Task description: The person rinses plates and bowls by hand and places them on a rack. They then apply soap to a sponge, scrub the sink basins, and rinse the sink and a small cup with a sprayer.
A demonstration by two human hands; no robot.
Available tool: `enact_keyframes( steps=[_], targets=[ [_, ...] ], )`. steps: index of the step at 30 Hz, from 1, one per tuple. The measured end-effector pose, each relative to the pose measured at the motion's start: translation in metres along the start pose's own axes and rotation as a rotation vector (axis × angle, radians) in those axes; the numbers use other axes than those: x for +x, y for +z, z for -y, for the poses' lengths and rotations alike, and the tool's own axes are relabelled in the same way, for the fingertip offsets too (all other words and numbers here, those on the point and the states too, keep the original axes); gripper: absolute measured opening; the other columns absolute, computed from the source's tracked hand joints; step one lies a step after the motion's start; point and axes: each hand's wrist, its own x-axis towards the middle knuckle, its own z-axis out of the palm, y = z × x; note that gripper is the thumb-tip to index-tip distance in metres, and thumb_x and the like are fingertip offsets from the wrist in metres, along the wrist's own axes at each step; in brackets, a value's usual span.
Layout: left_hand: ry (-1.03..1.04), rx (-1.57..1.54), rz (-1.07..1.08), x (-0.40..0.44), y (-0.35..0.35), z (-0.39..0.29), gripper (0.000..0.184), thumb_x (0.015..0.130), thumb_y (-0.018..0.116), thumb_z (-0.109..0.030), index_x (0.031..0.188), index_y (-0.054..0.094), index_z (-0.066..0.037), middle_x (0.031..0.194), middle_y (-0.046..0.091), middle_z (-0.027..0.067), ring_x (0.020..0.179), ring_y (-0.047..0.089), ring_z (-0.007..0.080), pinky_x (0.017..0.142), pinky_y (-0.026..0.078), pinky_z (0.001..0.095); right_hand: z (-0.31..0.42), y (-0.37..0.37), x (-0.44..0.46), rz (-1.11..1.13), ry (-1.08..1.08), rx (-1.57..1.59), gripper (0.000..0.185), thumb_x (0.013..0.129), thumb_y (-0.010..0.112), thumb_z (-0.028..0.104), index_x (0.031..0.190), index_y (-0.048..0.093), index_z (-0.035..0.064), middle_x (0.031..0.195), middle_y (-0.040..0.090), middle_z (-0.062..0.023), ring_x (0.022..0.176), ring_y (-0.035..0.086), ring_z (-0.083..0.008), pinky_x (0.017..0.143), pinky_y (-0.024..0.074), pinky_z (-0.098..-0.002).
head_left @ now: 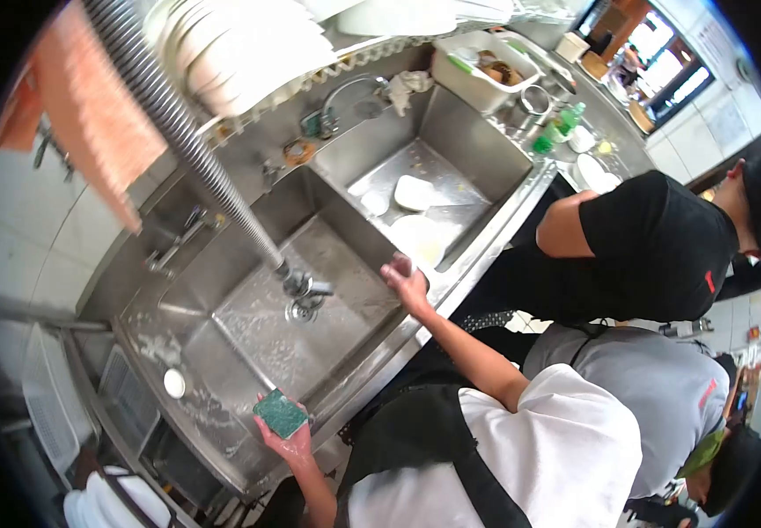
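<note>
My left hand holds a green scouring pad over the near left edge of the steel sink, its fingers along the pad's sides. My right hand is held over the rim between the two basins, fingers apart and loosely bent, with nothing visible in it. Below and left of it lies the left basin, wet with suds. A spray hose hangs down over this basin, its nozzle above the drain. In the right basin sit a white square dish and a white plate.
A small white cup stands on the soapy left ledge. Stacked plates fill the rack above. A white tub and a green bottle are at the back right. A co-worker in black stands close on the right.
</note>
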Motion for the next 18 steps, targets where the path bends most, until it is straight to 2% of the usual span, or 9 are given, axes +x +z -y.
enact_keyframes(
  steps=[2,5,6,9,10,12,14,16,18],
  targets=[
    [-0.082,-0.051,-0.046,0.009,0.024,0.018,0.049,0.092,0.051,-0.039,0.139,0.044,-0.026,0.132,0.053,0.0108,0.11,0.054,0.0303,0.091,0.041,0.0488,0.026,-0.037,0.045,-0.167,-0.095,0.104,0.063,0.082,0.075,0.027,0.13,0.045,-0.0007,0.114,0.059,-0.0141,0.099,0.059,-0.0206,0.079,0.0505,-0.0323],
    [-0.185,0.303,0.013,0.011,0.067,0.052,0.052,0.094,0.047,-0.038,0.142,0.039,-0.024,0.132,0.052,0.0116,0.11,0.055,0.0329,0.092,0.042,0.0492,0.065,-0.105,0.126,-0.344,-0.083,0.262,0.076,0.079,0.077,0.03,0.136,0.038,-0.0015,0.125,0.051,-0.0181,0.109,0.055,-0.0243,0.083,0.0501,-0.0356],
    [-0.196,0.31,0.028,0.016,0.071,0.06,0.052,0.094,0.047,-0.038,0.142,0.039,-0.024,0.132,0.052,0.0116,0.11,0.055,0.0329,0.092,0.042,0.0492,0.077,-0.129,0.158,-0.421,-0.08,0.288,0.079,0.079,0.077,0.031,0.137,0.036,-0.0014,0.128,0.048,-0.019,0.112,0.054,-0.0256,0.084,0.05,-0.0364],
    [-0.166,0.519,0.054,0.033,0.082,0.1,0.05,0.095,0.045,-0.038,0.138,0.043,-0.011,0.126,0.056,0.013,0.104,0.058,0.0346,0.087,0.045,0.0498,0.106,-0.211,0.266,-0.62,-0.205,0.266,0.087,0.074,0.081,0.036,0.137,0.035,-0.0028,0.126,0.046,-0.0188,0.11,0.053,-0.0252,0.082,0.0492,-0.0355],
    [-0.165,0.521,0.046,0.039,0.087,0.117,0.05,0.095,0.045,-0.038,0.138,0.043,-0.011,0.126,0.056,0.013,0.104,0.058,0.0346,0.087,0.045,0.0498,0.105,-0.242,0.31,-0.702,-0.239,0.23,0.09,0.072,0.082,0.037,0.137,0.034,-0.0037,0.123,0.048,-0.0185,0.108,0.054,-0.0238,0.081,0.0487,-0.0335],
    [-0.148,0.419,-0.079,0.054,0.1,0.147,0.046,0.096,0.044,-0.038,0.132,0.048,-0.009,0.123,0.058,0.0148,0.103,0.058,0.0348,0.086,0.046,0.0494,0.115,-0.303,0.381,-0.87,-0.244,0.168,0.1,0.065,0.086,0.041,0.135,0.033,-0.0078,0.126,0.049,-0.0203,0.112,0.051,-0.0282,0.094,0.0411,-0.0372],
    [-0.17,0.358,-0.053,0.071,0.124,0.192,0.046,0.096,0.044,-0.039,0.129,0.05,-0.008,0.123,0.058,0.0159,0.102,0.058,0.035,0.086,0.045,0.0495,0.108,-0.362,0.442,-1.034,-0.393,0.146,0.108,0.06,0.088,0.042,0.135,0.03,-0.0089,0.128,0.05,-0.0217,0.116,0.05,-0.0327,0.101,0.0375,-0.0401],
    [-0.196,0.294,-0.023,0.087,0.147,0.232,0.046,0.096,0.043,-0.04,0.127,0.051,-0.007,0.123,0.058,0.0169,0.102,0.058,0.0353,0.086,0.045,0.0496,0.129,-0.413,0.466,-1.208,-0.063,-0.066,0.113,0.057,0.089,0.042,0.136,0.026,-0.0091,0.132,0.047,-0.0241,0.118,0.049,-0.0357,0.103,0.0365,-0.0417],
    [-0.184,0.352,-0.107,0.093,0.165,0.266,0.049,0.094,0.045,-0.041,0.127,0.051,-0.006,0.125,0.057,0.0174,0.103,0.059,0.0355,0.086,0.045,0.0506,0.127,-0.467,0.5,-1.234,-0.257,-0.16,0.116,0.055,0.09,0.044,0.136,0.026,-0.0091,0.135,0.044,-0.0237,0.12,0.047,-0.0366,0.105,0.0357,-0.0435]
  ],
)
